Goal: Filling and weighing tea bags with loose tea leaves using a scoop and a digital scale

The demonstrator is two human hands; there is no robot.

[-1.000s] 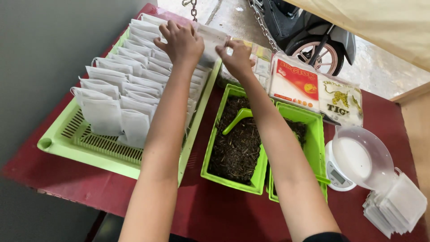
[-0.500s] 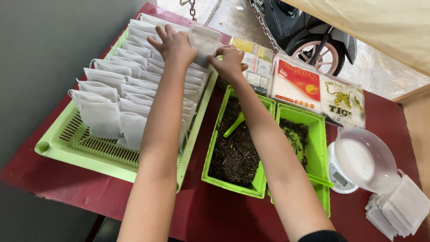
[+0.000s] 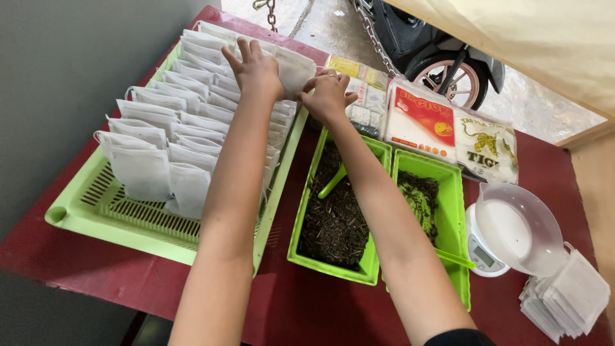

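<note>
My left hand (image 3: 257, 69) and my right hand (image 3: 328, 95) both grip a small white filter bag (image 3: 295, 69) over the far right corner of a large light-green slotted tray (image 3: 122, 224). The tray holds several rows of filled white bags (image 3: 166, 138) standing upright. Just right of it, a green tub (image 3: 333, 218) contains dark dried leaves and a green scoop (image 3: 332, 182). A second green tub (image 3: 428, 198) beside it holds greener dried material.
A white kitchen scale with a clear bowl (image 3: 516, 230) stands at the right, next to a stack of empty white bags (image 3: 567, 301). Printed packets (image 3: 448, 131) lie at the back of the red table (image 3: 307, 307). A grey wall is left; a scooter wheel (image 3: 451, 80) is beyond.
My hands came together at the tray's far right corner, now both holding one white bag there. The view has shifted slightly closer.
</note>
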